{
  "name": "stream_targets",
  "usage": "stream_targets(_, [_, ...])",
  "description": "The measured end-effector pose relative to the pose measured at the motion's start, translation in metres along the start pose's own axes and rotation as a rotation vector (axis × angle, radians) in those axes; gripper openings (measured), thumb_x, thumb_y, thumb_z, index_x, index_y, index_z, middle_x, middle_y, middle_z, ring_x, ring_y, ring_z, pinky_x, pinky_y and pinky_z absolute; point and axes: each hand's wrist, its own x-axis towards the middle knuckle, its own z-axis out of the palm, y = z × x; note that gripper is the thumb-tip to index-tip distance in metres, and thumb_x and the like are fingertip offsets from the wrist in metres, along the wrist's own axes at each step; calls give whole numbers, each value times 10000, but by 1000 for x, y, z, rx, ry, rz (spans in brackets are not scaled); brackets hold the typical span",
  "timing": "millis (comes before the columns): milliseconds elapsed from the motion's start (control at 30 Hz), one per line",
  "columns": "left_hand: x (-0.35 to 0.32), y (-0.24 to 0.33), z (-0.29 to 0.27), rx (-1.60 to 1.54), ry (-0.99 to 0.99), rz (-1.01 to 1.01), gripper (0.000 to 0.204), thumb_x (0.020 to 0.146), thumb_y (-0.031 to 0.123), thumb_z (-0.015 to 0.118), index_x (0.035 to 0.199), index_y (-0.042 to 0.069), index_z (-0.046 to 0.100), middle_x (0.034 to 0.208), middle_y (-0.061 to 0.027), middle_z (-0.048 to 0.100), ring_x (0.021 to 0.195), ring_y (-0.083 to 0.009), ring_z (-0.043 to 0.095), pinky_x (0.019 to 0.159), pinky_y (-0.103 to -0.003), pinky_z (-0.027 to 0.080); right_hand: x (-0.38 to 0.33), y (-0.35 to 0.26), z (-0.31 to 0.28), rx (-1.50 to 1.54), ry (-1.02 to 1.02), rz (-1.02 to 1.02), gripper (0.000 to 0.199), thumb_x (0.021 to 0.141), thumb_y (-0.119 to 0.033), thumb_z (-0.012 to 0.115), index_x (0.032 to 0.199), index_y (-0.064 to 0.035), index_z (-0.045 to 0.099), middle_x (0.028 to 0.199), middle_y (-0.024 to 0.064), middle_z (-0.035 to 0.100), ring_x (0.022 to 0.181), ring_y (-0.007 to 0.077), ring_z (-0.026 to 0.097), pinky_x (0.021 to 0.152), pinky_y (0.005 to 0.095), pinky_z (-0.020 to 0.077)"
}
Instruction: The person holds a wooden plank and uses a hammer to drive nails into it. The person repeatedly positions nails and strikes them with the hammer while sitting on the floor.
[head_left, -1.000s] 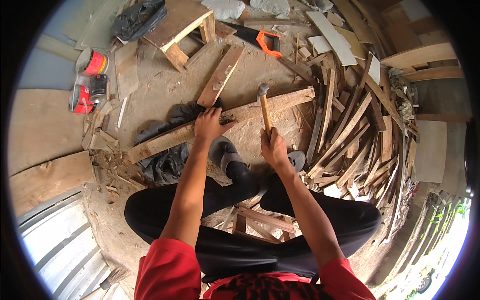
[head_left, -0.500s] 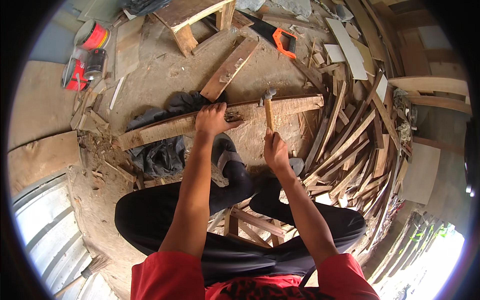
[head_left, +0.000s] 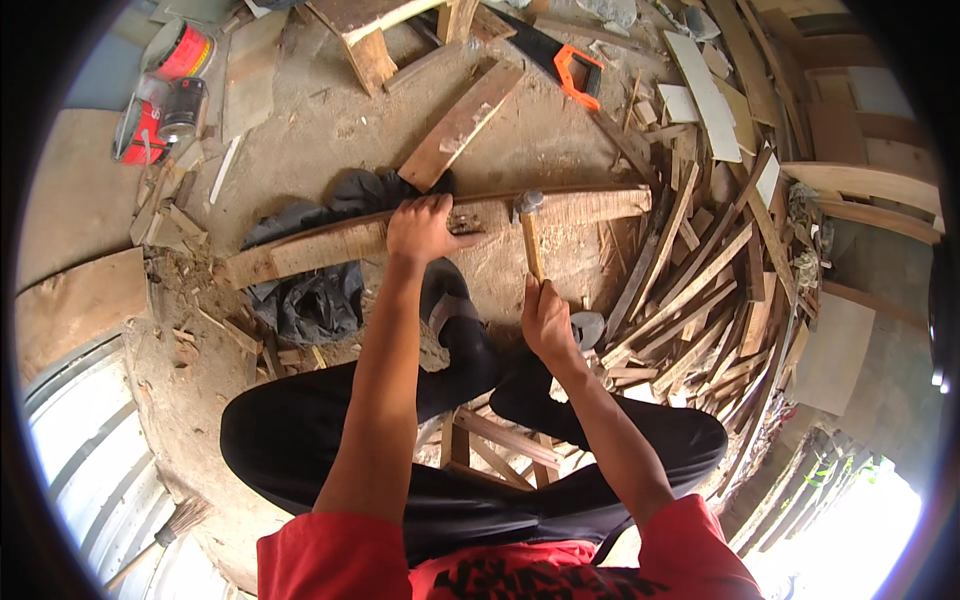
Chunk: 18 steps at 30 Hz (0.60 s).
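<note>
Person's crouched on the dirt floor, L hand (head_left: 420, 228) pressed flat-ish on the long plank (head_left: 330, 245), fingers curled over its far edge, pinning it. R hand (head_left: 546, 322) is wrapped tight round the wooden handle of the hammer (head_left: 529, 232), low on the shaft, metal head touching the plank just right of the L hand. Plank lies across in front of the knees, resting partly on a dark cloth (head_left: 305, 300). Looks stiff, rough, prob. splintery & fairly heavy for its length, so I'd say hold it near the strike spot, as now, to stop bounce. Hammer's head-heavy; a grip at the handle end gives swing, w/ less control. Whatever's being struck is too small to tell. Packaging: upper left there's a red-and-black pack w/ a dark can (head_left: 160, 112) on it, and a red round tin (head_left: 183, 50) just above; labels unreadable. Orange-handled saw (head_left: 560, 62) lies at top, offcut pile (head_left: 700, 270) to the right.
</note>
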Motion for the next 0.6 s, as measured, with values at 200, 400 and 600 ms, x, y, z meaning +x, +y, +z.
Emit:
stream_targets(200, [0, 5, 3, 18, 38, 25, 936, 644, 865, 683, 1051, 22, 710, 998, -131, 757, 913, -268, 736, 850, -369, 568, 32, -6, -25, 118, 72, 91, 273, 1078, -177, 492, 903, 31, 510, 532, 194, 475, 429, 313, 535, 413, 440, 388])
stream_targets(400, [-7, -5, 6, 20, 54, 14, 919, 646, 865, 687, 1026, 29, 703, 974, -128, 753, 886, -269, 733, 818, -360, 573, 89, -66, -59, 341, 220, 114, 317, 1086, -218, 494, 1012, 83, 563, 534, 143, 491, 434, 272, 483, 412, 396, 363])
stream_targets(600, [-2, 5, 1, 12, -105, -12, 995, 676, 886, 642, 1179, 28, 677, 1140, -144, 736, 1088, -256, 705, 973, -378, 536, 21, 12, -7, -79, -35, 44, 179, 1029, -98, 562, 981, 73, 543, 770, 258, 583, 528, 399, 596, 445, 452, 474])
